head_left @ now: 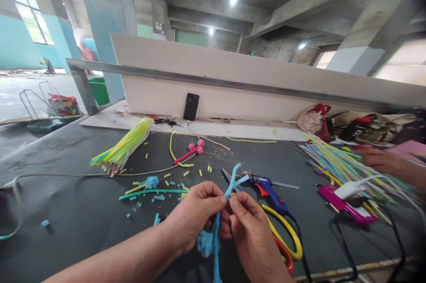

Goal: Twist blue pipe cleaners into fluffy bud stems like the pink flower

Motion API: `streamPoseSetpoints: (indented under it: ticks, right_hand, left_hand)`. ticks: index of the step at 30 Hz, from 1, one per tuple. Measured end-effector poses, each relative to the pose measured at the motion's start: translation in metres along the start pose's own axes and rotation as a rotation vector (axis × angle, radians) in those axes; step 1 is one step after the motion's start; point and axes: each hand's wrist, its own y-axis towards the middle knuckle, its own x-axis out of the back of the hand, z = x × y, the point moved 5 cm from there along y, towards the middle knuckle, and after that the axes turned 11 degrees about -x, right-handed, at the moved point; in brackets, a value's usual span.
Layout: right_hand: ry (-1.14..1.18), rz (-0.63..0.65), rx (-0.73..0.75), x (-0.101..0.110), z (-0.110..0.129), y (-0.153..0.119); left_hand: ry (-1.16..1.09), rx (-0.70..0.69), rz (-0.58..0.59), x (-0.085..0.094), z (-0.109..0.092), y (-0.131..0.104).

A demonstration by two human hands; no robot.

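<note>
In the middle, close to me, my left hand (196, 212) pinches a light blue pipe cleaner (216, 241) between thumb and fingers. My right hand (253, 229) grips the same piece just beside, the fingertips of both hands nearly meeting. Above the fingers the blue piece forks into two short ends, and its lower part hangs down past the hands. A fuzzy blue ball (205, 244) shows below my left hand, partly hidden. By my right hand lie scissors with yellow and red handles (294, 238) and a blue glue gun (271, 194).
A bundle of yellow-green pipe cleaners (124, 145) lies at the left, a pink flower-like piece (195, 149) in the centre. A magenta power strip (348, 205) with cords sits right, near another person's hand (379, 161). A phone (191, 106) leans on the back board.
</note>
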Motion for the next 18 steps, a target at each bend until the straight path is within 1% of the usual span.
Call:
streamPoseSetpoints:
  ticks: [3,7,10,11,13,16,17,18]
  right_hand:
    - [-0.204,-0.076,0.093,0.002,0.007,-0.003]
    - [-0.408,-0.204,0.108,0.011,0.015,-0.001]
    - [-0.621,-0.284,0.171,0.015,0.024,-0.001]
    - [-0.740,-0.315,0.233,0.014,0.028,-0.003]
    - [-1.035,-0.344,0.441,0.005,0.039,-0.010]
    - [-1.481,-0.276,0.824,-0.018,0.046,-0.027]
    - [-1.590,-0.264,0.898,-0.024,0.046,-0.032]
    - [-1.678,-0.264,0.932,-0.028,0.046,-0.036]
  left_hand:
    - [0.057,-0.007,-0.016,0.002,0.000,0.001]
    - [0.142,-0.053,0.023,0.002,-0.003,0.003]
    - [0.194,-0.066,0.029,0.002,-0.008,0.004]
    - [0.226,-0.071,0.023,0.002,-0.009,0.005]
    - [0.323,-0.075,0.003,0.003,-0.011,0.006]
    - [0.550,-0.037,-0.019,0.007,-0.009,0.007]
    - [0.626,-0.027,-0.015,0.008,-0.008,0.006]
    - [0.700,-0.027,0.001,0.008,-0.007,0.005]
